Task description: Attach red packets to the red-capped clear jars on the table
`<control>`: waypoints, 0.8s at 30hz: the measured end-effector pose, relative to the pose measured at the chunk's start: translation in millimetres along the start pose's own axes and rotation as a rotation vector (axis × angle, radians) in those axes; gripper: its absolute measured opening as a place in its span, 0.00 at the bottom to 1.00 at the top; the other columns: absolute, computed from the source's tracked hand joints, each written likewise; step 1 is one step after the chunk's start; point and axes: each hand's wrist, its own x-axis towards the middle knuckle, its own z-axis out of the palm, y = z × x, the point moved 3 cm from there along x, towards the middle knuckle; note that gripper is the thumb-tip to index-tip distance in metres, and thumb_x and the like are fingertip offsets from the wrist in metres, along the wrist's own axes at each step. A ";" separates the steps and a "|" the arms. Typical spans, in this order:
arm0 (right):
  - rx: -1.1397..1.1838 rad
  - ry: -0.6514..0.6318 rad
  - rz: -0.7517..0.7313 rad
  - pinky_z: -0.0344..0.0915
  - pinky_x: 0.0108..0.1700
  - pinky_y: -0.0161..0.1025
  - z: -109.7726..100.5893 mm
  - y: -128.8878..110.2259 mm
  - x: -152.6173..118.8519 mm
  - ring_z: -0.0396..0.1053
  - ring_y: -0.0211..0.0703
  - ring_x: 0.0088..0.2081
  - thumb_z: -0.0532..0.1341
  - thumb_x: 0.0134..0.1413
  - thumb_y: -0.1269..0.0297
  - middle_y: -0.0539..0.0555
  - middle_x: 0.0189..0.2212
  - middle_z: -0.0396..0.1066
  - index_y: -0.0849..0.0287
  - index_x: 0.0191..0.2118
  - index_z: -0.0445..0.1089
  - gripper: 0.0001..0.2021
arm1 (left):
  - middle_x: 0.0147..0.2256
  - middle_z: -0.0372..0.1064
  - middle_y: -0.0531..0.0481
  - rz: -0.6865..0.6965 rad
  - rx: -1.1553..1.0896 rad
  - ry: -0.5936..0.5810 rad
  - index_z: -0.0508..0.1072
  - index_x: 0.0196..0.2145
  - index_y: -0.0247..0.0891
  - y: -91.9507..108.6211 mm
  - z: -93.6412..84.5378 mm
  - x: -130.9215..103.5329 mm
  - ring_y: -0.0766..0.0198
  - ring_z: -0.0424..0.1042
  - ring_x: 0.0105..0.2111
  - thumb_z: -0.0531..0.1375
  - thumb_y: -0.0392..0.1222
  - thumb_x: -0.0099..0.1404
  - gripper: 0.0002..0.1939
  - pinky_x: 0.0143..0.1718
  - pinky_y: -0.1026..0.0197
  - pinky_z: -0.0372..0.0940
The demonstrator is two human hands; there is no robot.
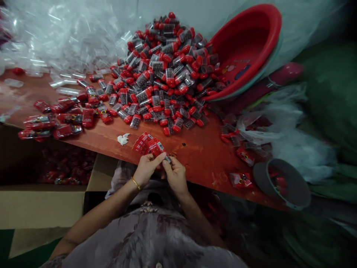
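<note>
Close to the table's front edge, both my hands meet with the fingertips nearly touching. My left hand (146, 169) pinches a red printed card (156, 147) with a barcode. The fingers of my right hand (177, 176) are closed on a small clear container (168, 159) with greyish contents, mostly hidden by the thumbs. More red printed cards (141, 143) lie fanned out just beyond my left hand. Past them rises a large heap of clear containers with red caps (164, 78), dark bits inside.
Red wrapped packs (67, 130) and clear empty tubes (68, 90) lie on the left. A red basin (251, 41) leans at the back right. A grey round tub (295, 193) stands at the right edge. Below left, an open cardboard box (41, 206) holds red packs.
</note>
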 end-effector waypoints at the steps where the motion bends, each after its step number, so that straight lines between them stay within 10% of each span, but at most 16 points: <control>1: 0.021 -0.045 0.004 0.58 0.18 0.30 0.3 -1.4 1.7 0.60 0.31 0.15 0.59 0.52 0.51 0.45 0.19 0.67 0.58 0.32 0.66 0.14 | 0.16 0.65 0.54 -0.008 -0.016 0.008 0.74 0.24 0.30 2.6 -1.9 0.0 0.72 0.61 0.16 0.68 0.57 0.44 0.24 0.17 0.68 0.59; 7: 0.008 -0.267 -0.002 0.62 0.23 0.31 3.3 -0.8 7.5 0.64 0.33 0.18 0.61 0.51 0.54 0.46 0.19 0.68 0.58 0.33 0.70 0.12 | 0.30 0.75 0.46 -0.009 -0.096 0.055 0.76 0.36 0.32 8.1 -16.8 -1.5 0.65 0.71 0.26 0.70 0.53 0.42 0.27 0.22 0.66 0.65; 15: -0.508 -0.079 -0.368 0.65 0.31 0.35 12.6 -11.6 32.1 0.67 0.38 0.25 0.61 0.52 0.51 0.50 0.21 0.70 0.58 0.25 0.69 0.15 | 0.31 0.76 0.46 0.004 -0.236 0.087 0.76 0.33 0.32 22.2 -32.1 -9.4 0.62 0.74 0.34 0.70 0.48 0.47 0.19 0.39 0.61 0.68; 19: -1.042 0.071 -0.545 0.58 0.54 0.51 -2.9 -27.8 82.1 0.63 0.55 0.52 0.57 0.56 0.52 0.64 0.48 0.70 0.64 0.49 0.69 0.22 | 0.31 0.75 0.50 0.068 -0.366 0.377 0.73 0.33 0.37 54.7 -106.0 -19.1 0.66 0.74 0.34 0.59 0.43 0.62 0.08 0.42 0.61 0.68; 24: -1.333 -0.009 -0.507 0.42 0.60 0.62 -26.4 -2.5 116.0 0.45 0.60 0.64 0.53 0.59 0.56 0.61 0.60 0.60 0.63 0.57 0.62 0.23 | 0.37 0.74 0.46 0.229 -0.382 0.824 0.69 0.31 0.38 76.7 -219.1 -49.0 0.63 0.71 0.45 0.45 0.60 0.65 0.25 0.47 0.60 0.66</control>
